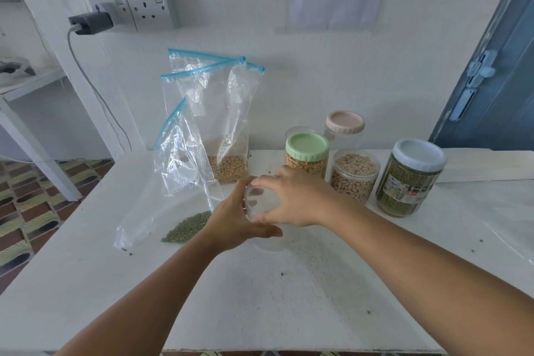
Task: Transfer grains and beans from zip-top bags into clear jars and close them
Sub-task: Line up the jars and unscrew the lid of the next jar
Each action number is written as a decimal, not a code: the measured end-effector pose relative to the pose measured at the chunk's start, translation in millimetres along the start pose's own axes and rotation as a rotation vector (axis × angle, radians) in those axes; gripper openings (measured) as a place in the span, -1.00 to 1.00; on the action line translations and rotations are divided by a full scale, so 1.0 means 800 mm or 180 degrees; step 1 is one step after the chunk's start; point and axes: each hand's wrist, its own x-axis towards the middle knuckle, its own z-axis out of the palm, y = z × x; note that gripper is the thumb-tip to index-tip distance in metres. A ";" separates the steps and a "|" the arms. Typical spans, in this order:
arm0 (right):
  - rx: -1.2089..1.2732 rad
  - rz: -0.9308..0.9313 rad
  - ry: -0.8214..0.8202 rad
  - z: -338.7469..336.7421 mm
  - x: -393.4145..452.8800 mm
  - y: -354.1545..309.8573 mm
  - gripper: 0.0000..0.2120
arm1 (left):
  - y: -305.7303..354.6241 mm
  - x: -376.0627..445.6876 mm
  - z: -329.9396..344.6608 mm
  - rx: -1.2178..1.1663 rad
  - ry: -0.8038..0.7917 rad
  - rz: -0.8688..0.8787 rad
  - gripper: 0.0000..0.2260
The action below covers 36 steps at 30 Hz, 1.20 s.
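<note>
A clear jar (267, 241) stands in the middle of the white table, mostly hidden by my hands. My left hand (234, 221) wraps around its side. My right hand (291, 199) grips the clear lid (261, 199) on top of it. A zip-top bag (170, 205) with green beans lies flat to the left. Behind it, two more bags (219, 130) lean on the wall, one holding tan beans. To the right stand a green-lidded jar (307, 154), an open jar of pale grains (354, 175), a white-lidded jar of green beans (410, 179) and a pink-lidded jar (345, 124).
The white table (260, 298) has a few stray beans on it. A wall socket with a charger (91, 23) and hanging cable is at the upper left. A blue door (491, 81) stands at the right. Patterned floor (29, 211) shows past the table's left edge.
</note>
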 end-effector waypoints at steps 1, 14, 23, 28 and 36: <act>0.0109 -0.0040 -0.0033 -0.001 0.002 0.000 -0.29 | 0.000 0.000 0.000 -0.0014 -0.0007 -0.0009 -0.04; 0.0572 -0.0317 -0.0223 -0.011 0.007 0.008 -0.42 | -0.001 0.001 0.000 -0.0080 -0.0074 -0.0077 0.00; 0.1114 -0.0593 0.0074 -0.031 0.002 0.020 -0.53 | -0.002 0.000 0.001 -0.0113 -0.0090 -0.0059 0.04; 0.1756 -0.0564 0.0631 0.000 -0.026 0.042 -0.63 | -0.005 0.000 0.002 -0.0180 -0.0146 -0.0093 0.03; 0.3239 0.0392 0.1670 0.060 -0.072 0.081 -0.54 | -0.005 0.001 0.004 -0.0248 -0.0105 -0.0158 0.01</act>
